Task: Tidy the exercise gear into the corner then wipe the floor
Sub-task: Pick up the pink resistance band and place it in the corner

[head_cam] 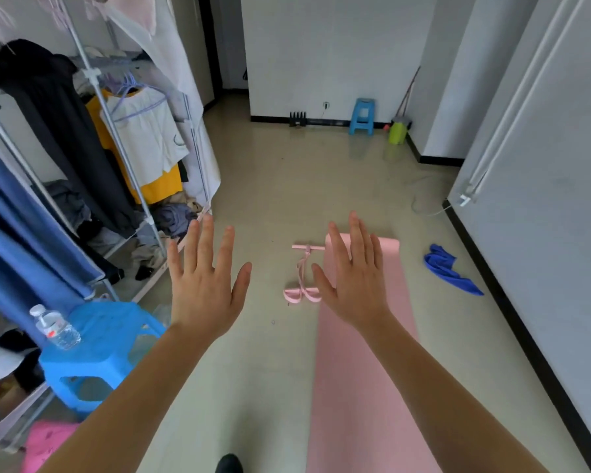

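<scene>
A pink exercise mat (352, 387) lies unrolled on the floor, running from the bottom edge up the middle right. A pink pull-rope exerciser (302, 278) lies on the floor just left of the mat's far end. A crumpled blue cloth (447, 269) rests on the floor near the right wall. My left hand (203, 285) is raised with fingers spread and holds nothing. My right hand (354, 278) is also spread and empty, held in the air in front of the mat's far end, hiding part of the exerciser.
A clothes rack (93, 131) full of hanging garments fills the left side. A blue plastic stool (106, 349) with a water bottle (57, 327) on it stands at lower left. A second blue stool (362, 116) and a green bin (398, 131) stand by the far wall.
</scene>
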`<state>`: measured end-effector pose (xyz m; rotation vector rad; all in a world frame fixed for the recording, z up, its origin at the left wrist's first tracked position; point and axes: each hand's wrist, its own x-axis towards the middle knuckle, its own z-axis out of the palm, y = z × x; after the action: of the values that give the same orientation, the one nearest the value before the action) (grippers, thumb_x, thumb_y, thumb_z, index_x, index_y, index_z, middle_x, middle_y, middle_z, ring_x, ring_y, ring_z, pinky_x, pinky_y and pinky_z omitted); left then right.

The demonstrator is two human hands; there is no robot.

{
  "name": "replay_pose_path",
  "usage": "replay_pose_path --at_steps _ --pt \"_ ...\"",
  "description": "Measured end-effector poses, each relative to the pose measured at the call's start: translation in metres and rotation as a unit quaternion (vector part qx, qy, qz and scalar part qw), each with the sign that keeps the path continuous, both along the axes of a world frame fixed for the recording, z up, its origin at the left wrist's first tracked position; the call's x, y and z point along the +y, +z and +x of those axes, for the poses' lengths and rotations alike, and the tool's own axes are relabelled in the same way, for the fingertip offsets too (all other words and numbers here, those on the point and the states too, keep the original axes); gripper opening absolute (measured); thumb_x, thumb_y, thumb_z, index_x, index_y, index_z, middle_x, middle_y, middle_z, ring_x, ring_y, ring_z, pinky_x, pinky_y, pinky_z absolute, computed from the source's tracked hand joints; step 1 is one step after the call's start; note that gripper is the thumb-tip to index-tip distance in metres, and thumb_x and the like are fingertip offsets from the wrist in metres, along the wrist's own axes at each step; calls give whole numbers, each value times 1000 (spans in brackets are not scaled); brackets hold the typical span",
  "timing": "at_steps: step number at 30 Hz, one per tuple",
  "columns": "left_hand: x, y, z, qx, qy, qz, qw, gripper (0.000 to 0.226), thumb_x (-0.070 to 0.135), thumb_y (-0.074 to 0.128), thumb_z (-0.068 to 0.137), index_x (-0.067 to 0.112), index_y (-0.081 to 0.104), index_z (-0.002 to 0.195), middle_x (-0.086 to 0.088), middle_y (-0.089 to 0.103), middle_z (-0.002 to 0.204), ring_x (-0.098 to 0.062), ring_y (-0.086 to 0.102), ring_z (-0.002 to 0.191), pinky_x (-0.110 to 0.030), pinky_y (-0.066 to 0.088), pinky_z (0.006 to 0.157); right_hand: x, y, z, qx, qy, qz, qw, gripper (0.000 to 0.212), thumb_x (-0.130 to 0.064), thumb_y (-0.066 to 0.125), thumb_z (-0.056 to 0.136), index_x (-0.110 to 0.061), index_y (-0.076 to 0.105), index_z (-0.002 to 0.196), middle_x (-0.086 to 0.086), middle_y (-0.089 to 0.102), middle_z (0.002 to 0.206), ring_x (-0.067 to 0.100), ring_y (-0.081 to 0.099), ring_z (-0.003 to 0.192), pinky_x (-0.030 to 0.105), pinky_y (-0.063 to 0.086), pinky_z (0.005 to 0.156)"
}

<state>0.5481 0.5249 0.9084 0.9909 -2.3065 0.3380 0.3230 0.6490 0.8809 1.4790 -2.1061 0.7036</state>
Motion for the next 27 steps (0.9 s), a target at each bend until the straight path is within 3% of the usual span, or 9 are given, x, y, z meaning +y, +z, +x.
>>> replay_pose_path --at_steps 9,12,17,23,27 --pt "-267 -9 -107 -63 -54 55 995 63 48 33 100 10 34 150 -21 26 158 -40 26 145 -63 24 112 -235 -8 -90 -35 -78 47 995 69 -45 46 98 -12 29 156 22 14 165 40 21 150 53 24 120" --pt "-314 2 -144 -56 -83 35 994 62 47 34 101 10 35 150 -21 28 157 -40 26 145 -62 24 112 -264 0 -118 -29 -101 43 993 68 -45 43 99 -13 27 157 21 13 165 38 19 151 51 18 121" --pt "-416 -13 -257 -78 -145 31 986 62 46 34 101 10 33 151 -22 27 157 -40 26 144 -61 24 113 -338 -22 -204 -53 -169 45 983 67 -40 47 99 -13 27 157 20 13 165 38 20 151 51 18 121" --pt "-527 -71 -402 -164 -190 60 966 65 49 24 100 12 30 153 -19 20 161 -37 21 147 -61 22 114 -439 -86 -334 -111 -234 82 962 68 -44 42 99 -14 24 157 20 12 166 37 18 151 53 21 120" --pt "-597 -62 -505 -189 -216 59 956 66 50 22 99 12 31 152 -18 22 160 -37 23 147 -61 25 113 -507 -82 -419 -156 -273 94 945 70 -45 40 97 -13 24 157 20 12 165 38 20 151 53 23 120"
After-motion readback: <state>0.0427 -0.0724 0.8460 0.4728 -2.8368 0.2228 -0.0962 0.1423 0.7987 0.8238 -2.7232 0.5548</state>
